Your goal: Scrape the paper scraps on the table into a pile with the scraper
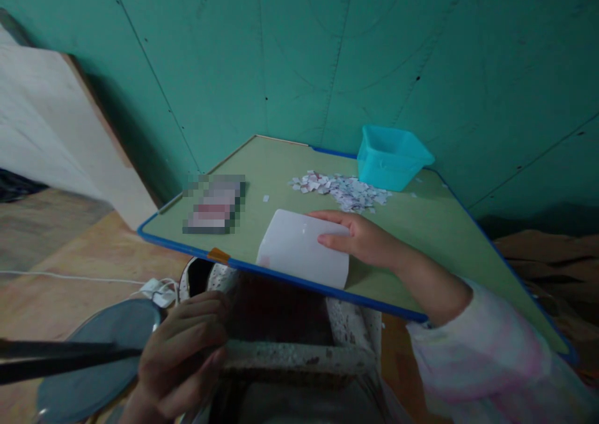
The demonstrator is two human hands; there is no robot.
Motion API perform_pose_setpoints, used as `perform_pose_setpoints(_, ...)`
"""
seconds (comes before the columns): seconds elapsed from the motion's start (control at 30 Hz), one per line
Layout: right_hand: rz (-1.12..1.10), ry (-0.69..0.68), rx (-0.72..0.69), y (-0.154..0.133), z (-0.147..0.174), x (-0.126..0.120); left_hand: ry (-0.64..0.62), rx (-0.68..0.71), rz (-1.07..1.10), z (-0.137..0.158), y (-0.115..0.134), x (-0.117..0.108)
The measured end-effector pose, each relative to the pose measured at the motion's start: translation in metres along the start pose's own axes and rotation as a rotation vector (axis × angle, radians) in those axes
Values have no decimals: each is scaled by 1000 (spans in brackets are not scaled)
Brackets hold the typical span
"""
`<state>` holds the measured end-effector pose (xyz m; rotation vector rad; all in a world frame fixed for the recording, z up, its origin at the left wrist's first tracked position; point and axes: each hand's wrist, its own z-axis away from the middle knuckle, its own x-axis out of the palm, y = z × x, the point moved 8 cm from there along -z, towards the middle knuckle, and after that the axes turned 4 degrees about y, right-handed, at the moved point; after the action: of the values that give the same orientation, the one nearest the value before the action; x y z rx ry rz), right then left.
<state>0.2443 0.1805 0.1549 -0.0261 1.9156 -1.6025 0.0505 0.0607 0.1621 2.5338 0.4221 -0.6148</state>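
My right hand (pixel 360 237) rests at the right edge of a smooth white card-like sheet (pixel 299 246), with the thumb on top and the other fingers at its far side. The sheet lies at the table's front edge and has a faint pink mark at its lower left corner. Lower down, in front of the table, my left hand (pixel 185 343) is closed with fingers curled. Two dark, narrow bars (pixel 70 352) reach from the left picture edge to this hand. What is inside the fist is hidden. Beyond the sheet lies a heap of small paper pieces (pixel 349 190).
A turquoise plastic basket (pixel 390 159) stands behind the heap. At left on the green table (pixel 397 274) lies a pixelated flat object (pixel 215 206). A round grey stool (pixel 103 355) and a white cable (pixel 70 276) are on the left. Pale boards (pixel 60 112) lean against the green wall.
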Motion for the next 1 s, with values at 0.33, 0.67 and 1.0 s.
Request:
perform_pose_setpoints(0.33, -133, 297, -3, 1, 3, -46, -41, 11, 39, -3, 4, 3)
perform_pose_setpoints(0.67, -180, 738, -14, 2, -18, -118, -6, 16, 67, -3, 6, 2)
perform_pose_setpoints(1.0, -19, 554, 148, 30, -38, -88, -10, 17, 94, 3, 0, 1)
